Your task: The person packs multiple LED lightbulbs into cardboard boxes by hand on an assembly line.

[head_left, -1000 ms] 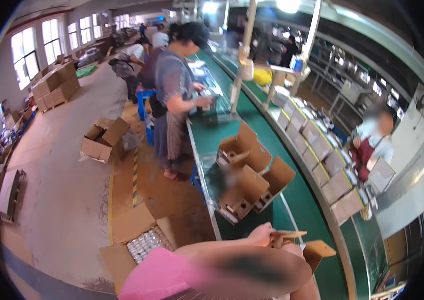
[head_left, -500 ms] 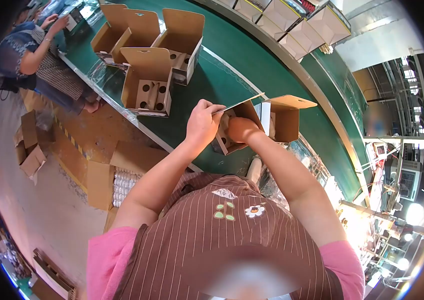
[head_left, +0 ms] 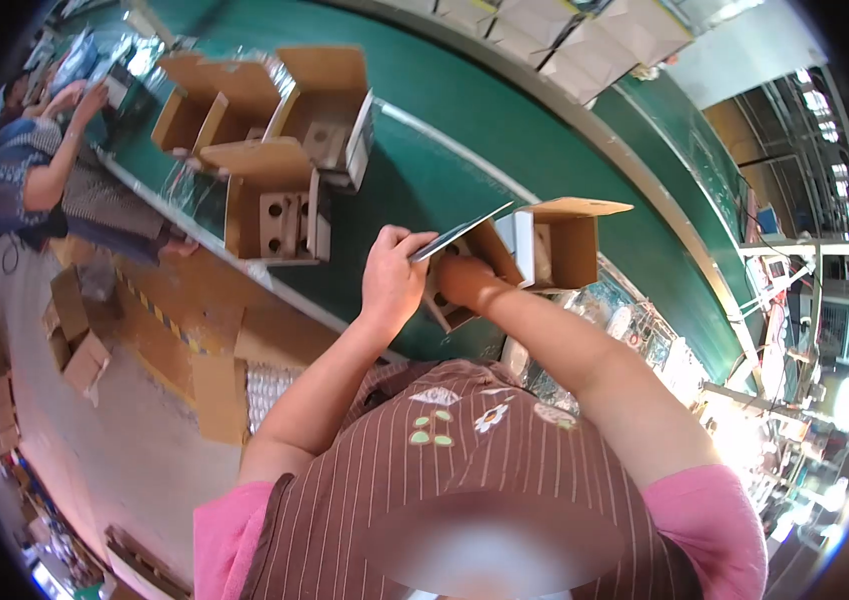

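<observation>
My left hand (head_left: 394, 277) grips the edge of the raised lid of a small cardboard box (head_left: 501, 248), which sits on the green work surface before me. My right hand (head_left: 467, 281) reaches down inside this box, against a cardboard insert with round holes. Its fingertips are hidden, so whether it holds anything does not show. Close on the right stands a second open box (head_left: 576, 257) with its flap folded back.
Several open boxes (head_left: 270, 215) with holed inserts stand to the left on the green surface (head_left: 415, 180). White cartons (head_left: 585, 45) line the far side. A floor carton (head_left: 220, 395) holds wrapped items. A co-worker (head_left: 30, 185) stands at the upper left.
My view has shifted, so the left boxes appear lower and further left. The lid under my left hand leans lower. My right hand is still inside the box.
</observation>
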Demonstrator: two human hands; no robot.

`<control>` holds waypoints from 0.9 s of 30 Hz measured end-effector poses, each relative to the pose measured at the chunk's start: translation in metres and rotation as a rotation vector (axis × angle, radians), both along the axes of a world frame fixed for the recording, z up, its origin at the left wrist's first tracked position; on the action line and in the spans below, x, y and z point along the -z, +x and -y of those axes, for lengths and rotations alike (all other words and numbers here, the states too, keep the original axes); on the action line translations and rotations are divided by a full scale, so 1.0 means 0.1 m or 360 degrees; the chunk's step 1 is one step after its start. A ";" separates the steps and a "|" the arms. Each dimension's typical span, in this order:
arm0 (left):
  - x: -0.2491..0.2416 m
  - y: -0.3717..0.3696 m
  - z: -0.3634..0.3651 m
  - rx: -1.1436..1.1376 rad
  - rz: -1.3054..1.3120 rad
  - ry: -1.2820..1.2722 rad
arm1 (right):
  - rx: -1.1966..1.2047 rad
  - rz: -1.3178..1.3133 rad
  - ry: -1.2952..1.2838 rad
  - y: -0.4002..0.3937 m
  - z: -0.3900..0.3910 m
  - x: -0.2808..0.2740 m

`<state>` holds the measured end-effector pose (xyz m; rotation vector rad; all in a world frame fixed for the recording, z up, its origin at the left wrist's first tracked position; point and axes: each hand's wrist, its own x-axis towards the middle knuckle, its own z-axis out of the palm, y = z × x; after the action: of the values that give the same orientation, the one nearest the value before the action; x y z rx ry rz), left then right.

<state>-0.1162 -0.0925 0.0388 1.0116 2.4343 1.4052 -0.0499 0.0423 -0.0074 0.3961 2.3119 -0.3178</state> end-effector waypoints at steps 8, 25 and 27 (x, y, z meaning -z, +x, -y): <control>0.11 -0.73 0.04 0.0023 0.0393 -0.0026 | 0.0088 -0.0697 -0.0369 0.09 0.06 -1.12; -0.23 -0.04 0.24 0.0414 -0.0626 -0.0686 | 0.1578 -0.0845 -0.0924 0.93 -1.14 -0.48; -0.18 -0.13 0.29 0.0362 -0.0658 -0.0670 | 0.1490 -0.0877 -0.0917 0.57 -0.94 -0.58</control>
<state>-0.1297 -0.1214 0.0569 1.5141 2.6108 0.6178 0.0073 0.1359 0.0501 1.1773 2.2214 -1.6689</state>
